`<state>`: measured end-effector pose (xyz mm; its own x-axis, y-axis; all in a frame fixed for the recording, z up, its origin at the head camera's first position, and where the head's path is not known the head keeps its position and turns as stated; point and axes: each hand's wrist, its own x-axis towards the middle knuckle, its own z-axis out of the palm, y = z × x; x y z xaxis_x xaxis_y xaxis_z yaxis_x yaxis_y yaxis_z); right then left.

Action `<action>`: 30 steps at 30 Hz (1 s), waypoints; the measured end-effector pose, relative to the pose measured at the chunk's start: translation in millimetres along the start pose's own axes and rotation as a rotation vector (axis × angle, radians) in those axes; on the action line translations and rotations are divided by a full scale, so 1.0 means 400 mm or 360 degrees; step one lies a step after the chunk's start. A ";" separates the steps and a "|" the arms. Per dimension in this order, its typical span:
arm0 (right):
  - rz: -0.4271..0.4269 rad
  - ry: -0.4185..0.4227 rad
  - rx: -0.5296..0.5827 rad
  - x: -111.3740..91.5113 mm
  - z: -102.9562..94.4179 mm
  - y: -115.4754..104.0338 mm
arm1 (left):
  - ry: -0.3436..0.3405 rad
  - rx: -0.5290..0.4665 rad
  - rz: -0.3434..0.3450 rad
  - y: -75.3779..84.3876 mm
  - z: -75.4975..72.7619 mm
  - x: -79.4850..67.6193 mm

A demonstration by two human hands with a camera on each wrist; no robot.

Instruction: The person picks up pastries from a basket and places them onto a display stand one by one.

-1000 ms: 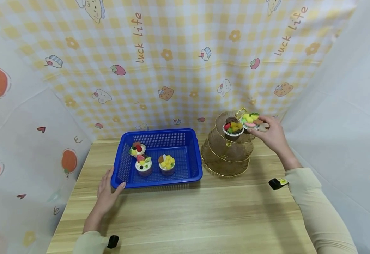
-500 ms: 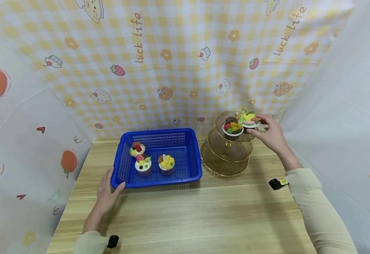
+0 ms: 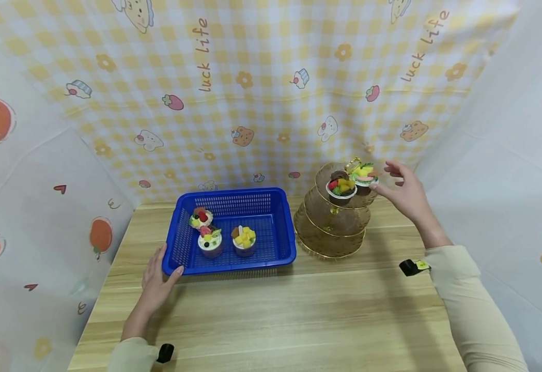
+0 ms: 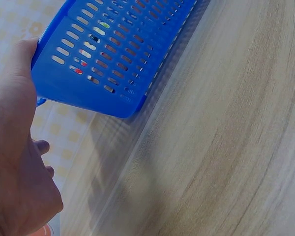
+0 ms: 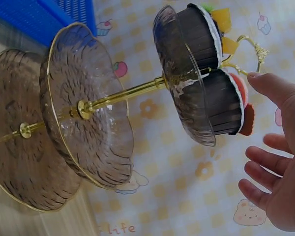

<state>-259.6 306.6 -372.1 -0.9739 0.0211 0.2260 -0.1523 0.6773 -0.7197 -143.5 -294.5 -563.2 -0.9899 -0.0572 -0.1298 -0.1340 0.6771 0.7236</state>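
Observation:
My left hand (image 3: 155, 279) rests at the near left corner of a blue plastic basket (image 3: 229, 269), thumb at its rim and fingers spread along the left side. Three dessert cups stand inside: one with yellow cubes (image 3: 244, 238), a white-topped one (image 3: 210, 242) and another behind it with a red berry (image 3: 201, 219). On the top tier of a gold-rimmed three-tier stand (image 3: 331, 243) sit two dark cups side by side, a chocolate-and-fruit cup (image 3: 341, 188) and a yellow-and-pink-topped cup (image 3: 365, 175). My right hand (image 5: 280, 162) holds nothing, its fingers parted beside the latter.
A gold ring handle (image 5: 260, 54) rises from the stand's top tier. The two lower tiers (image 5: 88, 108) hold nothing. A yellow checked cloth (image 3: 252, 103) hangs close behind basket and stand. Both stand on a wooden table (image 3: 275, 320).
My right hand sets the yellow-and-pink-topped cup down beside the chocolate one, lets go and draws back to the right. My left hand and the basket stay put.

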 end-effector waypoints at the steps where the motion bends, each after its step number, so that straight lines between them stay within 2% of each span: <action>1: -0.0015 0.0012 0.0006 -0.002 0.002 -0.002 | 0.0001 0.0000 -0.0001 -0.001 0.000 0.000; 5: -0.0092 0.0104 -0.0008 -0.022 0.020 -0.009 | 0.0003 -0.0003 0.0000 -0.001 -0.001 0.000; 9: -0.0270 0.0341 -0.0082 -0.062 0.049 -0.014 | 0.0002 -0.0005 0.0004 0.000 0.000 0.004; 14: -0.0720 0.0733 -0.0071 -0.115 0.102 -0.039 | -0.0006 -0.0004 -0.0015 0.001 0.000 0.007; 18: -0.1080 0.0912 0.0000 -0.150 0.159 -0.076 | -0.0010 0.0004 -0.0019 0.001 -0.001 0.009; 21: -0.1265 0.0894 0.0018 -0.168 0.203 -0.103 | -0.0013 0.0011 -0.0020 0.000 0.000 0.009; 23: -0.1326 0.0797 -0.0005 -0.177 0.231 -0.117 | -0.0011 0.0013 -0.0020 -0.001 0.001 0.010; 26: -0.1352 0.0572 -0.0066 -0.182 0.269 -0.134 | -0.0010 0.0012 -0.0025 0.000 0.002 0.010; 30: -0.1287 0.0279 -0.0098 -0.176 0.319 -0.150 | -0.0014 0.0016 -0.0030 0.000 0.004 0.011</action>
<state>-203.6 170.6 -428.7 -0.5268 -0.3790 0.7608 -0.7797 0.5718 -0.2551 -147.9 -293.5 -564.9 -0.9867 -0.0637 -0.1496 -0.1524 0.6835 0.7139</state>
